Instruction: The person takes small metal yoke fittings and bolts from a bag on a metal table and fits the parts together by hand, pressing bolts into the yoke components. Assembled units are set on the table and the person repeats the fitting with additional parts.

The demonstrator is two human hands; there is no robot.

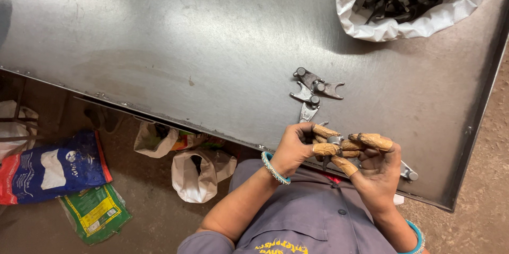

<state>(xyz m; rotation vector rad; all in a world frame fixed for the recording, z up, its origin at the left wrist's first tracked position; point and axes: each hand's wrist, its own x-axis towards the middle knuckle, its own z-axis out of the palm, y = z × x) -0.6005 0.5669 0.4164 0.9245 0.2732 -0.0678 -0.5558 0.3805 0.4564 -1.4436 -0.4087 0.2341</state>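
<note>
left hand (pixel 293 150), right hand (pixel 377 172): taped fingertips (pixel 325 149) pinched together on one small metal part (pixel 334 140), held between both hands just above near edge of steel table (pixel 159 42).
loose forked metal pieces (pixel 313 92): a few, lying in a small cluster on table just beyond hands; judged already handled or set out.
another metal piece (pixel 408 172): on table by right hand.
white sack (pixel 371 23): far corner, open, full of like parts; judged bulk of work left.
bags (pixel 53 166): on floor below.
</note>
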